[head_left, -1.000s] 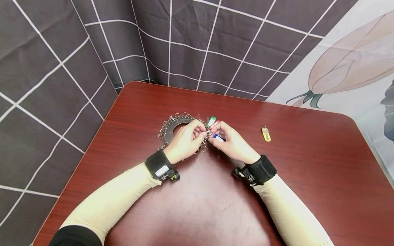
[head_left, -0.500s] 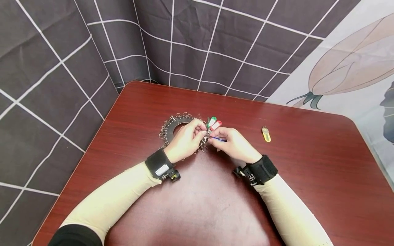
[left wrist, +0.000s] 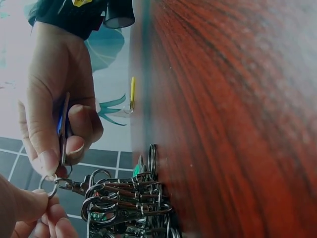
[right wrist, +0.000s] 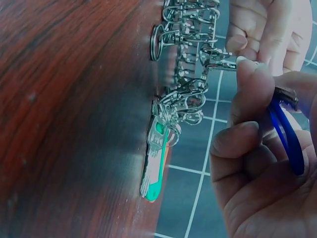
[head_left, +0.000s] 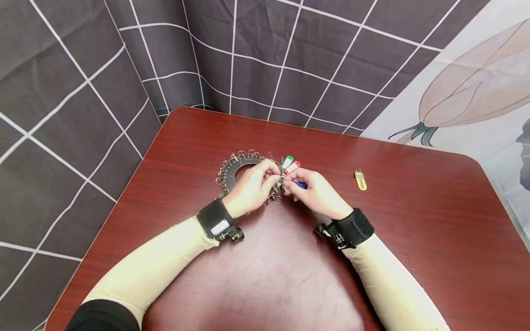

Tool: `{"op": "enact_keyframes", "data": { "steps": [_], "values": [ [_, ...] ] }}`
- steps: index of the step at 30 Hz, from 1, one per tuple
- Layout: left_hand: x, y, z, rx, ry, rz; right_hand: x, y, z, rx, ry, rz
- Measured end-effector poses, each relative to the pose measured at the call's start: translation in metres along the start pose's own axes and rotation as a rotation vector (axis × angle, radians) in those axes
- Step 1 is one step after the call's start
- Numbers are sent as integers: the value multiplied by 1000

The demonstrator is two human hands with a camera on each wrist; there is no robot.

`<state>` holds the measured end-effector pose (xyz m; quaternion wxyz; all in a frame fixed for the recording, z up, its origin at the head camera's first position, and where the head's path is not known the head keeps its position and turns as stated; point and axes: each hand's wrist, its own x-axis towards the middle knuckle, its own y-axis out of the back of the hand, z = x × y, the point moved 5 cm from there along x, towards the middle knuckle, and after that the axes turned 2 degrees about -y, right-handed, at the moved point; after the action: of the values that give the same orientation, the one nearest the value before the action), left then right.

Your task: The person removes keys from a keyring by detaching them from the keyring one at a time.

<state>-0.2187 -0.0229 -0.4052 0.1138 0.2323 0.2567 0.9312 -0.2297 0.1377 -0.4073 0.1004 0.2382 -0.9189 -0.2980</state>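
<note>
My left hand (head_left: 251, 187) pinches a small split ring (left wrist: 48, 187), which hangs from a swivel clasp (left wrist: 74, 185) on a dark round hoop (head_left: 229, 177) lined with metal clasps and rings. Close on its right, my right hand (head_left: 318, 194) holds a blue key tag (right wrist: 287, 136) with a key (left wrist: 63, 146) against it. In the left wrist view its thumb and finger tips meet the split ring. Whether the key is threaded on that ring cannot be made out. A green key tag (head_left: 287, 162) with a key (right wrist: 150, 163) and a red key tag (head_left: 293, 166) lie beyond my hands.
A yellow key tag (head_left: 360, 180) lies apart on the right of the reddish-brown table (head_left: 414, 207). Behind the table hangs a dark gridded curtain (head_left: 256, 82). A pale cloth with a flower print (head_left: 459, 101) hangs at the right.
The blue key tag has turned in my right hand: its white label showed first, then its edge, now its blue side. The red tag has come into fuller view. The left hand keeps its pinch.
</note>
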Motion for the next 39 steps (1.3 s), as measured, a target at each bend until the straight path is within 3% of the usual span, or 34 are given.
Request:
{"op": "enact_keyframes", "data": {
  "steps": [11,16,20,29,35,39],
  "values": [
    [2,-1,0,40,7,-68,1,4,-3,-6,33,72],
    [1,-1,-1,97,21,-97,1,3,-3,7,25,65],
    [0,-2,-2,79,25,-110,1,1,-3,22,10,52],
    [0,-2,-4,67,60,-78,1,3,-1,-13,4,75],
    [0,-1,-3,29,69,-50,1,1,0,23,4,48],
    [0,0,-2,8,46,-19,1,1,0,-66,14,64]
  ]
}}
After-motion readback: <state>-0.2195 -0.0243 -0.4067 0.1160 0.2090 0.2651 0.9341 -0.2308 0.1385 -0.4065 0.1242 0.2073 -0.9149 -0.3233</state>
